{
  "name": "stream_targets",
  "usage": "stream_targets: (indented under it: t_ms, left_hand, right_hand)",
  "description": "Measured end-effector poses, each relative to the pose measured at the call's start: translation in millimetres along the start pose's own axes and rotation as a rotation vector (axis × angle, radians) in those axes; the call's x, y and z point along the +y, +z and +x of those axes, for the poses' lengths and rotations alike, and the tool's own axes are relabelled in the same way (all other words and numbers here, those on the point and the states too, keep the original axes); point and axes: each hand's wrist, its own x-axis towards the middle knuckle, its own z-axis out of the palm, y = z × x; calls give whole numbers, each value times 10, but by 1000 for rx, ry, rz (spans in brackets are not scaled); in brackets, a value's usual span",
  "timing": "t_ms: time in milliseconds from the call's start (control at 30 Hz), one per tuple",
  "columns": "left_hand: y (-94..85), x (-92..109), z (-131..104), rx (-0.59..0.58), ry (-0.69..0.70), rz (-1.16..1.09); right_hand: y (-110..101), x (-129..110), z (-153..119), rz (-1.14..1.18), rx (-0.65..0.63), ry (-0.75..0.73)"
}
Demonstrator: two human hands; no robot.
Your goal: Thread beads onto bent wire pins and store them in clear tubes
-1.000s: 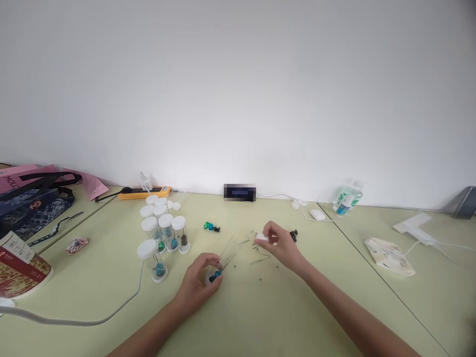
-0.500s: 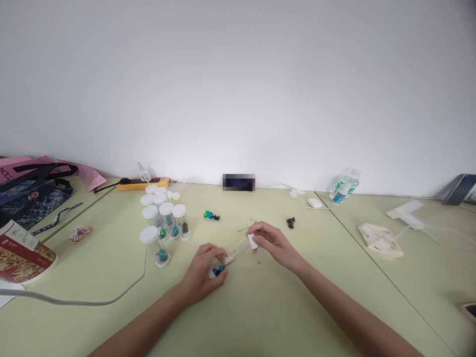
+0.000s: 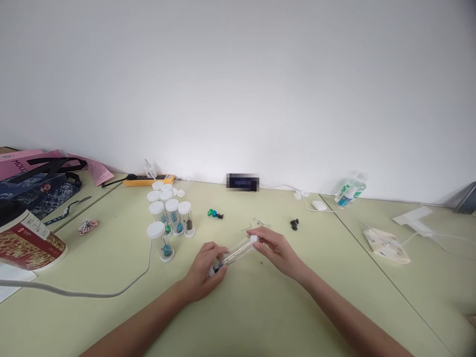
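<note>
L hand (image 3: 204,270) was curled round the lower L end of the clear tube (image 3: 241,251), pinching it; a blue/dark piece (image 3: 216,269) showed there, partly hidden by the grip. Tube lay slanted btwn the 2 hands, R end farther from the wearer. R hand (image 3: 280,253) pinched the white cap (image 3: 254,239) right at that end. Change: 1 s earlier cap was held apart from the tube; 0.5 s earlier it was up at the end, a bit skewed; at this point it sat in line w/ it. For the work, prob. meant this tube was closed or nearly so, like the 8 capped tubes (image 3: 172,205) L of the L grip; cap fully home or not, couldn't tell.

Writing, L to R: pink bag (image 3: 23,166), far L of & beyond the L grip, read "MOLL", rest covered. Red tub (image 3: 31,242), well L of L hand, had a white label, print illegible. Display (image 3: 243,183), beyond the grips, was pixelated. Clear bottle (image 3: 350,191), R of & beyond R hand, had green print + blue label, too small to read.
</note>
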Motion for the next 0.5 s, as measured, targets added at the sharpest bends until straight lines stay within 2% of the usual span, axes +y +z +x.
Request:
stream_targets:
  t_ms: [200, 500]
  left_hand:
    - [-8, 2, 18, 14, -51, -5]
    - [-21, 52, 36, -7, -81, 28]
  right_hand:
    - [-25, -35, -27, 17, -67, 76]
    - [-23, -67, -34, -4, -103, 81]
